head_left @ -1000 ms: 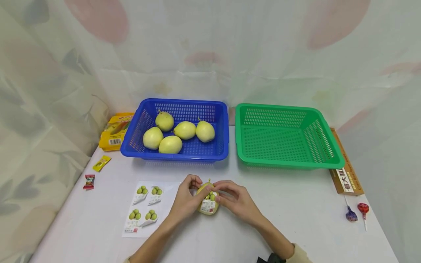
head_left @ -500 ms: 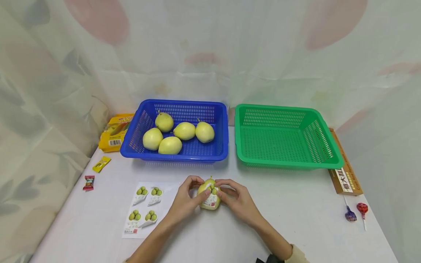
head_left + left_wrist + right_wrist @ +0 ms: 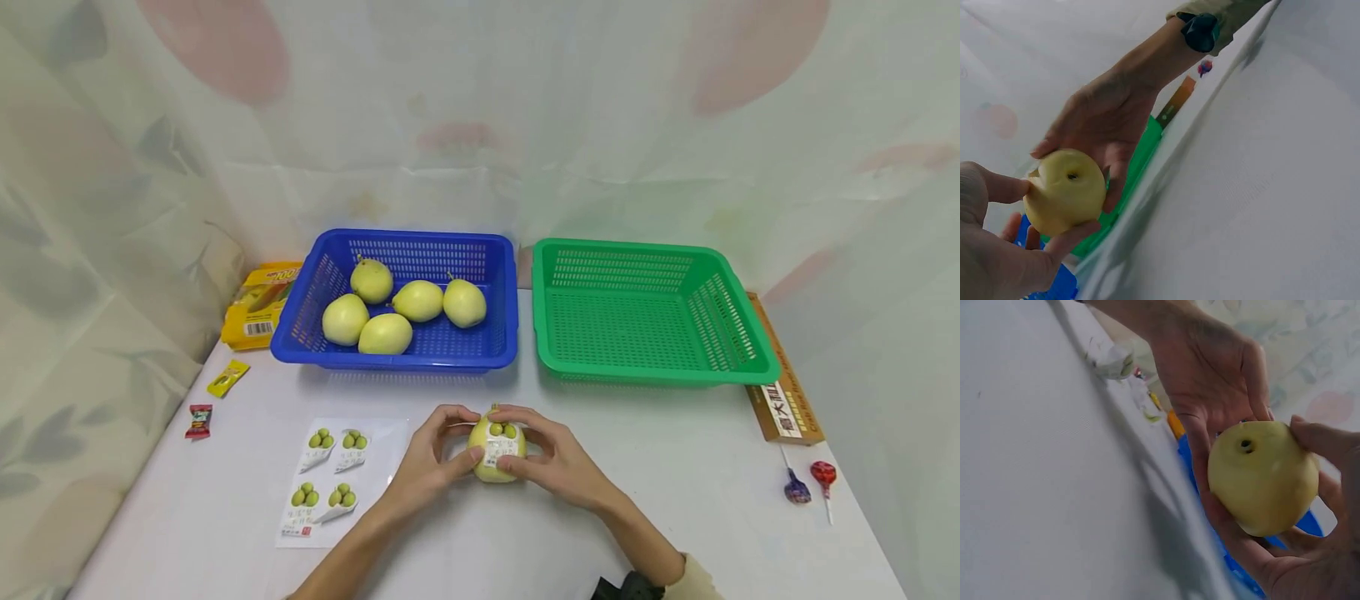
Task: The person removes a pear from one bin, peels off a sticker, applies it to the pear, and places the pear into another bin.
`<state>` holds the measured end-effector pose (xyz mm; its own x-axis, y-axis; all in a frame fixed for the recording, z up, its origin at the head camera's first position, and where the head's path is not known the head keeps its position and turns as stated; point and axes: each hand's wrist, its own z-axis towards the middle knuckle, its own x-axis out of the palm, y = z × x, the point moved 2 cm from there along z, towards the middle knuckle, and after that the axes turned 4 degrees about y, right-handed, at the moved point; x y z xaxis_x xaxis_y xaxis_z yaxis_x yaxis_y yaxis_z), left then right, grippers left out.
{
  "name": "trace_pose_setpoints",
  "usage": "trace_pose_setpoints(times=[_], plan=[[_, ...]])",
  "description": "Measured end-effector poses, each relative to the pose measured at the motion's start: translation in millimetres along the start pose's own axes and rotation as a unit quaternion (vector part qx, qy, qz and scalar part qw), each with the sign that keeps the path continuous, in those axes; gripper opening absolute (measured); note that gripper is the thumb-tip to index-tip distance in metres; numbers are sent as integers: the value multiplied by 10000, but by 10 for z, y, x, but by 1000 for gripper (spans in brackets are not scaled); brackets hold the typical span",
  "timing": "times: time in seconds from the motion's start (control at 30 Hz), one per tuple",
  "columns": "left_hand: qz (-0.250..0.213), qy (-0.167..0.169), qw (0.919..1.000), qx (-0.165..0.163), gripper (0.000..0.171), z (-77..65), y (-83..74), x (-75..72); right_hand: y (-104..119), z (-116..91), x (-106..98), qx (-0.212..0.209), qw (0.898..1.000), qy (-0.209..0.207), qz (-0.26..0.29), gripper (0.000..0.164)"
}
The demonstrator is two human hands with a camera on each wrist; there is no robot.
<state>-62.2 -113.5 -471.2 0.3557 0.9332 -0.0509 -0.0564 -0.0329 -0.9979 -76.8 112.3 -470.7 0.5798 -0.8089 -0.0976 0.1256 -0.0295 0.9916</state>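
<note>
Between both hands, over the front middle of the table, is a yellow-green pear (image 3: 491, 475) with its stem pointing away. A white label (image 3: 501, 450) printed with small pears lies on its upper side, and both thumbs press near the label's edges. My left hand (image 3: 432, 458) grips the pear's left side, my right hand (image 3: 558, 458) its right side. In the left wrist view the pear (image 3: 1063, 200) shows its bottom end, with fingers around it. From the right wrist, the same pear (image 3: 1266, 481) hides part of both hands' fingers.
A sheet of stickers (image 3: 330, 483) lies left of the hands. Behind stand a blue basket (image 3: 405, 360) with several pears and a green basket (image 3: 652, 375). Yellow packet (image 3: 258, 308) and small candies (image 3: 198, 421) sit left; a brown box (image 3: 786, 404) and lollipops (image 3: 823, 473) sit right.
The pear and both hands have shifted slightly right. The pear has turned so its label sits more upright, and the right thumb has come down onto the label's lower edge.
</note>
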Motion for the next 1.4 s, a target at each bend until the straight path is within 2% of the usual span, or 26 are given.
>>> trace_pose_setpoints(times=[0.13, 0.23, 0.33, 0.5, 0.63, 0.73, 0.87, 1.0, 1.17, 1.4], plan=[[-580, 434, 9972, 196, 42, 38, -165, 62, 216, -31, -148, -192, 9998, -79, 17, 48], [-751, 611, 9951, 182, 38, 123, -268, 98, 406, -41, -365, -343, 9991, -226, -50, 48], [-501, 631, 9966, 189, 33, 247, -319, 141, 570, -28, -656, -435, 9976, -423, -340, 49], [56, 385, 9991, 165, 30, 496, -282, 269, 731, 94, -1216, -437, 9917, -756, -939, 49], [243, 166, 9995, 121, 36, 681, -234, 377, 769, 291, -1653, -16, 9904, -671, -1210, 47], [222, 95, 9997, 101, 40, 790, -193, 446, 756, 477, -1951, 631, 9873, -466, -1381, 49], [82, 74, 9999, 109, 46, 858, -165, 516, 701, 739, -2257, 1441, 9799, -205, -1364, 55], [-67, 5, 9999, 154, 49, 877, -156, 557, 622, 973, -2408, 1842, 9757, 12, -1186, 59], [-117, -17, 9998, 141, 50, 882, -154, 590, 474, 1199, -2425, 2175, 9700, 243, -1054, 62], [-235, 74, 9997, 87, 50, 866, -167, 600, 181, 1376, -2371, 2597, 9634, 56, -668, 64]])
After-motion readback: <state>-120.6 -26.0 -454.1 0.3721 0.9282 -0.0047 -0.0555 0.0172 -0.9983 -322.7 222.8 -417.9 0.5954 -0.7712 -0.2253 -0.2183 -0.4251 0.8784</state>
